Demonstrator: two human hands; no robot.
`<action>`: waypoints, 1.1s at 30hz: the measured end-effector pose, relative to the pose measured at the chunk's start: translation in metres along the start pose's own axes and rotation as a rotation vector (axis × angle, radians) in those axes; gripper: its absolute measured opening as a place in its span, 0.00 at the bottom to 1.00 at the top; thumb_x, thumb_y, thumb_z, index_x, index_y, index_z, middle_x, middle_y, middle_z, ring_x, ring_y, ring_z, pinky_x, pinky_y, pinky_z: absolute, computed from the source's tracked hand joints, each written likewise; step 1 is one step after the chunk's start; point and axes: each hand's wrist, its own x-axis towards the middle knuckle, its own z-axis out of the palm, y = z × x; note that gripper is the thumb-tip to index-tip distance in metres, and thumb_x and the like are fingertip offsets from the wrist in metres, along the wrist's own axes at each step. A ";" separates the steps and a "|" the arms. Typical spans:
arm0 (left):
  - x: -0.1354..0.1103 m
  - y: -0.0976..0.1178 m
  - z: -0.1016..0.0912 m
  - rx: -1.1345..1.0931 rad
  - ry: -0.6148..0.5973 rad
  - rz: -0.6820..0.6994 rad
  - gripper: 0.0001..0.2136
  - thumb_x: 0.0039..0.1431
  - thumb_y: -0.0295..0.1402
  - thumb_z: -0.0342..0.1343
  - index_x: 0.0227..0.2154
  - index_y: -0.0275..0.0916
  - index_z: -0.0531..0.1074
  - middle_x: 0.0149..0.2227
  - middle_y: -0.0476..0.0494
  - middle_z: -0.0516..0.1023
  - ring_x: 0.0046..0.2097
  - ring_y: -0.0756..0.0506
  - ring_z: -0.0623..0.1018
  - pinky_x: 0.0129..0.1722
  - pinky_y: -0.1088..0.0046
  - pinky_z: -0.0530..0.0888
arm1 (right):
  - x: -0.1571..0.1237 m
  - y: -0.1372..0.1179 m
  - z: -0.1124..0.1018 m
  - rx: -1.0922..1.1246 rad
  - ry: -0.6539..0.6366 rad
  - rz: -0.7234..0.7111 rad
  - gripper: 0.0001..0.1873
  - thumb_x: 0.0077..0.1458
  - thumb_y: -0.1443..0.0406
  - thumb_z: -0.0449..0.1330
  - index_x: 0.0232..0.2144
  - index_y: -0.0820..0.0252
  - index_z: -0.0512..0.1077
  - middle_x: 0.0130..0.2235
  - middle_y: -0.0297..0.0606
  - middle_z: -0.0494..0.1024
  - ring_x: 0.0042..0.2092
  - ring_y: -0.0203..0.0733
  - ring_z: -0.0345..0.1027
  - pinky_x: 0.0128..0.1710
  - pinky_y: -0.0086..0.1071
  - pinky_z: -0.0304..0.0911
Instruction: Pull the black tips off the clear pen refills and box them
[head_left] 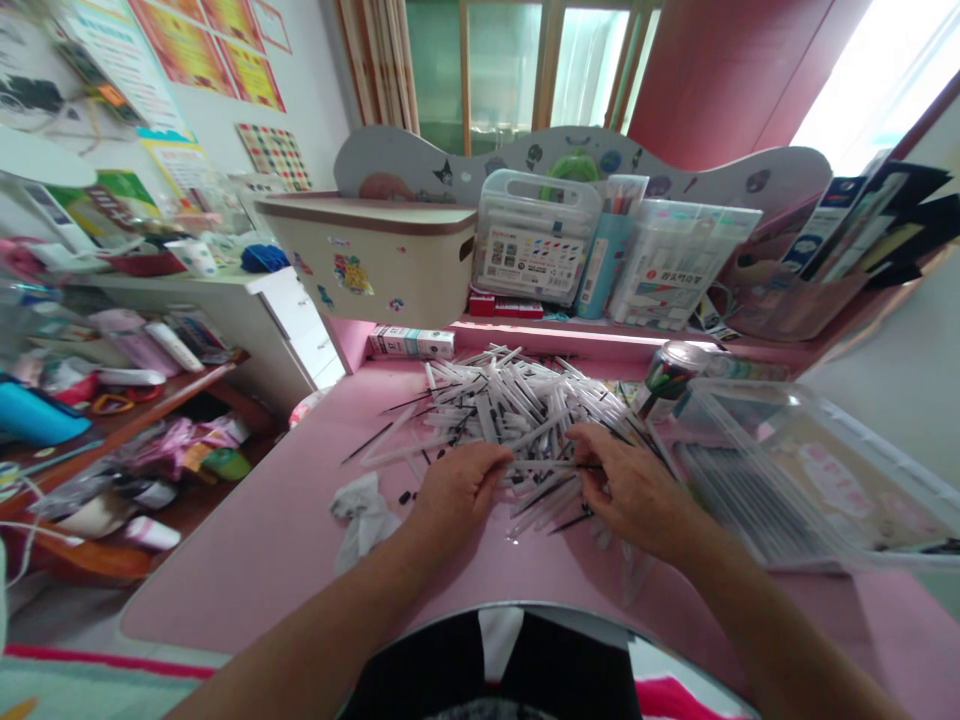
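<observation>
My left hand (463,485) pinches one end of a thin, translucent white pen (544,465) held level above the desk. At its other end, the fingers of my right hand (630,490) are closed, and a short dark stretch shows by them. Whether that dark part is a separate refill, I cannot tell. Just behind and beneath both hands spreads a heap of similar white pen parts (517,395), with thin black-ended sticks poking out. Small black caps (406,497) lie left of my left hand, beside a crumpled white tissue (364,510).
To the right, an open clear plastic box (750,540) holds rows of dark pens. Behind it stands a can (671,375) with pens. A cream storage bin (375,255) and clear marker cases (536,240) line the shelf above the pink desk (247,550).
</observation>
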 end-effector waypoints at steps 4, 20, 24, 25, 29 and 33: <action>0.001 0.003 -0.002 -0.060 0.002 -0.051 0.10 0.62 0.28 0.50 0.40 0.41 0.76 0.39 0.44 0.82 0.42 0.42 0.79 0.45 0.67 0.72 | 0.001 0.000 0.000 -0.089 0.181 -0.139 0.25 0.53 0.73 0.53 0.55 0.59 0.63 0.47 0.45 0.75 0.47 0.49 0.69 0.52 0.46 0.61; 0.005 0.000 -0.001 -0.518 0.019 -0.282 0.01 0.64 0.32 0.47 0.37 0.42 0.63 0.35 0.47 0.79 0.39 0.47 0.79 0.40 0.70 0.71 | 0.008 0.018 -0.018 0.026 -0.096 0.118 0.07 0.55 0.72 0.57 0.28 0.59 0.74 0.34 0.38 0.72 0.39 0.43 0.67 0.41 0.35 0.60; 0.006 -0.005 0.000 -0.506 0.018 -0.261 0.02 0.64 0.32 0.48 0.38 0.42 0.64 0.36 0.48 0.78 0.41 0.47 0.79 0.43 0.68 0.72 | 0.003 0.019 -0.018 -0.067 -0.377 0.108 0.07 0.54 0.72 0.59 0.29 0.59 0.77 0.36 0.39 0.75 0.41 0.44 0.69 0.41 0.34 0.59; 0.006 -0.006 0.001 -0.507 0.022 -0.255 0.02 0.64 0.32 0.48 0.38 0.42 0.64 0.36 0.48 0.78 0.41 0.47 0.79 0.44 0.68 0.72 | 0.002 0.019 -0.017 -0.085 -0.405 0.104 0.07 0.54 0.71 0.59 0.29 0.59 0.78 0.36 0.40 0.76 0.41 0.44 0.69 0.42 0.34 0.59; 0.005 -0.006 0.001 -0.517 0.030 -0.244 0.02 0.64 0.33 0.49 0.38 0.42 0.64 0.35 0.48 0.78 0.40 0.46 0.79 0.43 0.68 0.73 | 0.001 0.018 -0.012 -0.158 -0.466 0.087 0.08 0.55 0.71 0.59 0.29 0.60 0.79 0.35 0.42 0.77 0.41 0.45 0.70 0.42 0.35 0.60; 0.005 -0.001 -0.001 -0.512 0.038 -0.242 0.03 0.63 0.34 0.51 0.37 0.42 0.65 0.34 0.48 0.77 0.39 0.46 0.79 0.42 0.67 0.74 | 0.004 0.012 -0.007 -0.189 -0.475 0.086 0.08 0.54 0.71 0.60 0.30 0.61 0.80 0.37 0.44 0.78 0.43 0.46 0.71 0.44 0.35 0.62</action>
